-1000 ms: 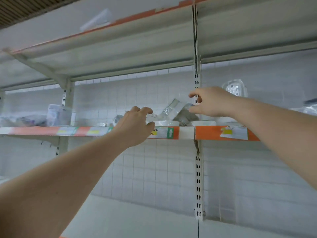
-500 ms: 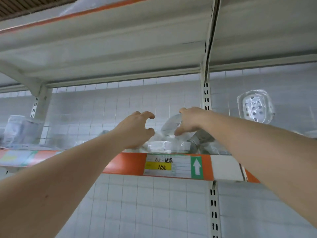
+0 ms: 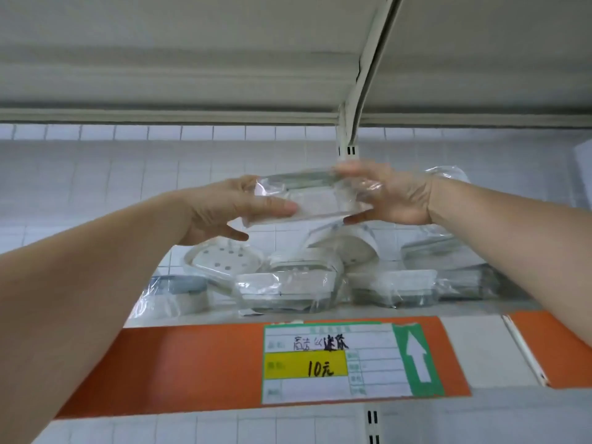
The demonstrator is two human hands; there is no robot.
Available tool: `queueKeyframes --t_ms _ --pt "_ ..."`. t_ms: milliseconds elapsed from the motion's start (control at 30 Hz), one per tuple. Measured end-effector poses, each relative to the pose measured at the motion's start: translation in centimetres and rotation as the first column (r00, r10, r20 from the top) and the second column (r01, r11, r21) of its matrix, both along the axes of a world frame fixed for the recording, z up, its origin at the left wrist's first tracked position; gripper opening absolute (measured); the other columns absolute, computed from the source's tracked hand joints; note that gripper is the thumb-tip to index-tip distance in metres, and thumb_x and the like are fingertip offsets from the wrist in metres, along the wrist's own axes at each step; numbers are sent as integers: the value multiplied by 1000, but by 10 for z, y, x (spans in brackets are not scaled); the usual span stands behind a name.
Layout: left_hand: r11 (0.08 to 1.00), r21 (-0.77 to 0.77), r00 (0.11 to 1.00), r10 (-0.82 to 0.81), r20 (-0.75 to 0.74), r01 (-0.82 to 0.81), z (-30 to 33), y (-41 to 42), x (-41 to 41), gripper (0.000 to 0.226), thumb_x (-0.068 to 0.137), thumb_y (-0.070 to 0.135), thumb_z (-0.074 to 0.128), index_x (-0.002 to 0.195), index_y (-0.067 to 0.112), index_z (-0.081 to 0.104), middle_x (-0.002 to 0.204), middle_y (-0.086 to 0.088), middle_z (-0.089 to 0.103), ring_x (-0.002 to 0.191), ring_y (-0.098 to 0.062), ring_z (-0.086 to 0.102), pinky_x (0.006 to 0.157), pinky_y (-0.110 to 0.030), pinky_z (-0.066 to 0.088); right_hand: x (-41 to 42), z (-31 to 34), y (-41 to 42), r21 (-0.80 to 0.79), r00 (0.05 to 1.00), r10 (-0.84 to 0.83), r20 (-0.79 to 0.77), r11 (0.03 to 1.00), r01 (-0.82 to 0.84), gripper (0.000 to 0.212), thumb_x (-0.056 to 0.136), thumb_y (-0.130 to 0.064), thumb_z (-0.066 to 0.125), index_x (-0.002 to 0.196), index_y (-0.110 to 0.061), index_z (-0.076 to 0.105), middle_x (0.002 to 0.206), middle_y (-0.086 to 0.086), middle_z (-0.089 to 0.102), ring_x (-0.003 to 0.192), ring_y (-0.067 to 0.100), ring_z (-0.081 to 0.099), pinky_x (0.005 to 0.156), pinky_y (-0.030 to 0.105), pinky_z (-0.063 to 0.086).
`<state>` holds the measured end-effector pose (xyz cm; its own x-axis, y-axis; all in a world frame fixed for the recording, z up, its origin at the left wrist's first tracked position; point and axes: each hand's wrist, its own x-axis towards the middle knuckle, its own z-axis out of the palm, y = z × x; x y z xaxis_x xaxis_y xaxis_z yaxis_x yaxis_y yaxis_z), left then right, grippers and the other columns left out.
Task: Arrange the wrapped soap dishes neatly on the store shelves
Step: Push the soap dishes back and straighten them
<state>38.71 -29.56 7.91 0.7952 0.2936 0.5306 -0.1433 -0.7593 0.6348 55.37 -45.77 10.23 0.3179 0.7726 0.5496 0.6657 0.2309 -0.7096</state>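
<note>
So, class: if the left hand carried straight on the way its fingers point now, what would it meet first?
The left hand points rightward, fingers along the wrapped soap dish it holds. Going on, it would probably meet the right hand gripping the dish's other end, though depth is unclear.

Open air lies between the underside of the upper shelf (image 3: 192, 75) and the heap of wrapped soap dishes (image 3: 285, 286) on the lower shelf (image 3: 192, 363). Both hands hold one wrapped dish (image 3: 307, 200) in that gap, clear of the heap. The heap crowds the shelf from left to right, some dishes leaning on others. A slotted upright post (image 3: 350, 136) stands against the tiled back wall (image 3: 96, 174).
</note>
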Motion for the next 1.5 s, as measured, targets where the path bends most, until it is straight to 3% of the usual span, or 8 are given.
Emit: queueKeyframes --t_ms 100,200,333,467,600,833,1200,1500 --pt "988 -68 978 145 148 -136 0 2 3 114 41 51 81 140 21 33 125 6 45 115 -17 46 96 -39 44 10 5 -1 158 953 -289 -96 941 301 56 93 -57 34 138 -25 40 142 6 43 131 20 39 105 47 33" --pt "951 -75 927 309 214 -300 -1 8 4 102 57 50 81 140 23 29 132 0 43 116 -23 45 98 -37 40 23 -11 4 -115 799 -580 155 793 598 62 95 -58 28 144 -21 34 151 4 32 140 25 26 108 52 26" --pt "922 -79 884 385 265 -378 0 12 5 100 63 50 80 142 20 26 137 -3 40 117 -23 42 89 -32 35 16 -15 15 -97 746 -624 232 748 656 50 85 -59 52 105 -15 62 120 3 59 124 26 46 96 48 38" --pt "922 -31 884 378 276 -385 -1 14 8 101 63 51 80 143 20 26 139 -5 39 125 -25 40 89 -31 34 14 -24 28 -227 748 -620 236 713 663 67 80 -50 64 131 -10 46 142 12 39 118 32 44 89 47 45" --pt "916 40 888 375 266 -399 -2 11 8 101 62 50 80 142 21 26 137 -5 38 120 -23 41 87 -29 35 18 -30 31 -324 765 -618 179 697 639 65 77 -50 66 129 -16 48 129 14 48 96 28 49 76 37 46" --pt "845 184 826 407 389 -503 -6 -4 14 98 66 56 74 142 22 23 132 -7 33 116 -25 45 90 -30 39 5 -10 10 134 620 -698 358 696 706 74 71 -45 74 134 -24 41 125 3 51 100 19 48 74 27 39" --pt "928 269 741 11 672 -257 -27 -113 7 90 72 52 70 142 21 22 134 -8 27 126 -22 33 92 -20 24 -71 -50 -136 613 129 -964 232 248 750 75 70 -45 72 135 -24 41 136 9 42 126 25 40 99 28 32" --pt "898 409 718 -391 575 161 -111 -277 53 88 64 46 63 140 15 31 129 -16 31 122 -29 34 103 -26 30 -93 -152 -310 440 -123 -987 100 -67 896 79 64 -45 76 132 -23 43 131 7 42 120 22 43 95 27 34"
